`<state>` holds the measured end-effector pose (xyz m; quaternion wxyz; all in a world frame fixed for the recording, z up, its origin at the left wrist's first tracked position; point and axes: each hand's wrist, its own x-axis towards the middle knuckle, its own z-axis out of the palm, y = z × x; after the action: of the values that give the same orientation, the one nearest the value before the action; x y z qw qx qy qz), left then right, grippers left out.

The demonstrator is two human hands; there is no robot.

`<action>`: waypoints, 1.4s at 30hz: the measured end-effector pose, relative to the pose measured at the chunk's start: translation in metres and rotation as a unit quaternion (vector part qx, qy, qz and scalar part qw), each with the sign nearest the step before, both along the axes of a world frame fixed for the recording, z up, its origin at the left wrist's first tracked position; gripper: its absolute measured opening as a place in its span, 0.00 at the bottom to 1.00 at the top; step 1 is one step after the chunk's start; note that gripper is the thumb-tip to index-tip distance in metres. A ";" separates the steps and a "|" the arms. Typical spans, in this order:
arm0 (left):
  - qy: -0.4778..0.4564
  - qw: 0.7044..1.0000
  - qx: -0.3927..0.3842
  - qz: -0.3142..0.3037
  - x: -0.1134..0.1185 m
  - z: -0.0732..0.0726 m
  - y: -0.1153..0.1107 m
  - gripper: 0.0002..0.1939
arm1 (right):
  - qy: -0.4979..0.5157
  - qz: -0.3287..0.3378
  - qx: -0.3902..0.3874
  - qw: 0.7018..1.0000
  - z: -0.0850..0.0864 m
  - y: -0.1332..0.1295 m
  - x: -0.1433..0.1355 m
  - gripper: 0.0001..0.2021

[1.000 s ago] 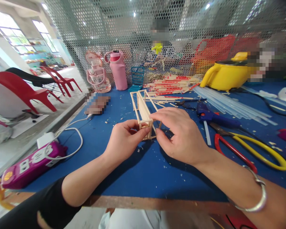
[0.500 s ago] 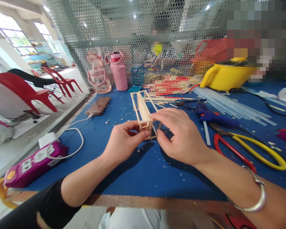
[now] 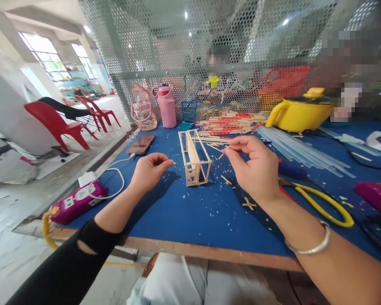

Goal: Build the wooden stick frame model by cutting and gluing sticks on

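Wooden frame (image 3: 193, 154) mid-picture stands untouched, likely between steps; your left hand (image 3: 150, 170) and right hand (image 3: 255, 167) pinch closed, on what I can't tell, and your next touch needs gentleness.

stick frame (image 3: 193, 149): pale tan | tabletop (image 3: 165, 216): blue | stick pile (image 3: 230, 123): red-and-tan | pot (image 3: 305, 115): yellow

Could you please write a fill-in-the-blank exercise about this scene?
The open rectangular frame of pale wooden sticks stands on the ____ tabletop.
The bare left hand and right hand are on opposite ____ of the frame.
A silver bangle is on the same arm as the ____ hand.
Missing words: blue; sides; right
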<state>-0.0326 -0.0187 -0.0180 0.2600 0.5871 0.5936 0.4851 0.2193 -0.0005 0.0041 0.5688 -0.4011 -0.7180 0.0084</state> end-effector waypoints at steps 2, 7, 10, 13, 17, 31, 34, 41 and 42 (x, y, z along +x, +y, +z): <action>0.003 1.000 0.003 0.004 0.000 -0.002 0.002 0.12 | 0.032 -0.017 -0.016 0.999 0.005 0.004 0.005 0.04; -0.014 1.000 0.005 -0.012 0.005 -0.004 -0.012 0.17 | 0.110 -0.065 -0.020 0.992 0.019 0.014 0.023 0.08; -0.011 0.998 -0.011 -0.064 0.011 -0.004 -0.030 0.20 | 0.135 -0.065 -0.035 0.988 0.019 0.021 0.029 0.11; 0.020 0.992 -0.035 -0.118 0.021 -0.006 -0.043 0.23 | 0.120 -0.045 -0.046 0.991 0.013 0.025 0.028 0.12; 0.070 0.985 -0.039 -0.155 0.034 -0.008 -0.037 0.24 | 0.067 -0.006 -0.056 0.996 0.005 0.027 0.021 0.09; 0.136 0.968 -0.012 -0.212 0.040 -0.015 -0.006 0.14 | 0.018 -0.018 -0.081 0.996 0.001 0.024 0.018 0.06; 0.127 0.968 -0.017 -0.218 0.038 -0.017 0.008 0.14 | 0.029 -0.007 -0.089 0.996 0.001 0.023 0.019 0.03; 0.085 0.963 -0.042 -0.254 0.032 -0.021 0.018 0.15 | 0.046 0.072 -0.151 0.985 -0.008 0.033 0.026 0.05; 0.080 0.962 -0.043 -0.258 0.032 -0.020 0.016 0.14 | 0.049 0.081 -0.159 0.983 -0.010 0.036 0.026 0.05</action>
<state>-0.0003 -0.0024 -0.0382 0.3530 0.7454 0.4611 0.3275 0.2457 0.0352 -0.0055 0.5300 -0.4257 -0.7089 0.1879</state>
